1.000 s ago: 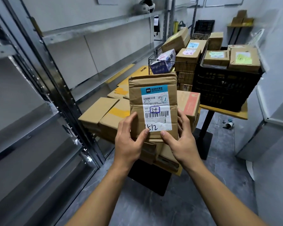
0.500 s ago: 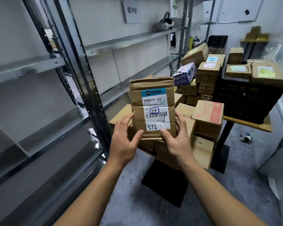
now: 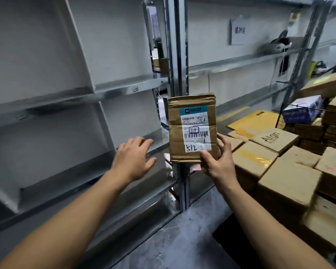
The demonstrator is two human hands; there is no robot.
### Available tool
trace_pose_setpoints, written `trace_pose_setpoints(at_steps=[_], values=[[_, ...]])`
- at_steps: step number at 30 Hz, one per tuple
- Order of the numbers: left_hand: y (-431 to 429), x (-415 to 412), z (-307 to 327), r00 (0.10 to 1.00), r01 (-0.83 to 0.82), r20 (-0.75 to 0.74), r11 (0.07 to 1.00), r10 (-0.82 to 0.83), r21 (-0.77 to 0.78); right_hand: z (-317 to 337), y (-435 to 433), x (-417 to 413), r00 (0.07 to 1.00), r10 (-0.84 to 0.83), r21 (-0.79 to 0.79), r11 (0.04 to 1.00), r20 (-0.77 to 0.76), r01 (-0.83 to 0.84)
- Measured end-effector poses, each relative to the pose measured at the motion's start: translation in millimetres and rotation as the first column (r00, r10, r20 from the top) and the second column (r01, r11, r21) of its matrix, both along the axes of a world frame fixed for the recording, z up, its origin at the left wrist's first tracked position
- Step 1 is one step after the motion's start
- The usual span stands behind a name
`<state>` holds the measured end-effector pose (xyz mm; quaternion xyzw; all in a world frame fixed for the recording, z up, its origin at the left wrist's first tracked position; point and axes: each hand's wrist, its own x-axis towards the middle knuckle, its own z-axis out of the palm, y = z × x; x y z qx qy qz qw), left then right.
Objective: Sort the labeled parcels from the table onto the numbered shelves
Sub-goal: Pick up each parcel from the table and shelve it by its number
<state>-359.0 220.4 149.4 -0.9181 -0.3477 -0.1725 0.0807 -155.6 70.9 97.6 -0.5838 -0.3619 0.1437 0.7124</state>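
A flat brown cardboard parcel (image 3: 191, 107) stands upright in front of the rack's steel post, its white shipping label handwritten "512". My right hand (image 3: 218, 162) grips its lower right corner, thumb on the label side and fingers behind. My left hand (image 3: 133, 158) is off the parcel, fingers spread and relaxed, reaching out over the edge of a grey metal shelf (image 3: 70, 167) to the left. More brown parcels (image 3: 287, 183) lie stacked at the right; the table under them is hidden.
Grey steel shelving (image 3: 124, 88) with slanted dividers fills the left side, and a vertical post (image 3: 179, 55) stands behind the parcel. A paper sign (image 3: 240, 31) hangs on the wall. A wire basket with a blue box (image 3: 301, 109) sits at the far right. Grey floor lies below.
The view has swung left toward the shelving. My left hand has let go of the parcel and moved left to the shelf; my right hand alone now holds it.
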Motion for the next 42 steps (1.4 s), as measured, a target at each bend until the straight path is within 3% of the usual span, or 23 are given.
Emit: trace_pose_setpoints(at_steps=[7, 15, 21, 29, 36, 42], values=[[24.9, -85.2, 34.3, 0.968, -0.247, -0.035, 0.969, 0.247, 0.016, 15.0, 52.4, -55.7, 0.983, 0.178, 0.025, 0.983, 0.051, -0.179], [8.2, -181.2, 44.9, 0.876, -0.480, 0.036, 0.877, 0.481, -0.020, 41.1, 99.1, -121.9, 0.904, 0.419, 0.067, 0.903, 0.089, -0.425], [-37.5, -262.8, 31.8, 0.738, -0.675, 0.001, 0.738, 0.675, -0.021, 41.1, 123.8, -204.0, 0.770, 0.636, 0.043, 0.769, 0.054, -0.638], [-104.1, -380.2, -1.8, 0.521, -0.854, -0.069, 0.518, 0.851, -0.051, 18.9, 130.2, -326.0, 0.614, 0.787, -0.003, 0.615, 0.049, -0.788], [-156.6, -507.9, -22.4, 0.369, -0.929, -0.108, 0.361, 0.923, -0.085, 10.7, 116.4, -470.5, 0.486, 0.874, -0.004, 0.486, 0.027, -0.874], [-191.2, -629.4, -28.2, 0.295, -0.954, -0.147, 0.281, 0.944, -0.104, -0.6, 93.1, -616.3, 0.417, 0.908, 0.032, 0.416, 0.040, -0.909]])
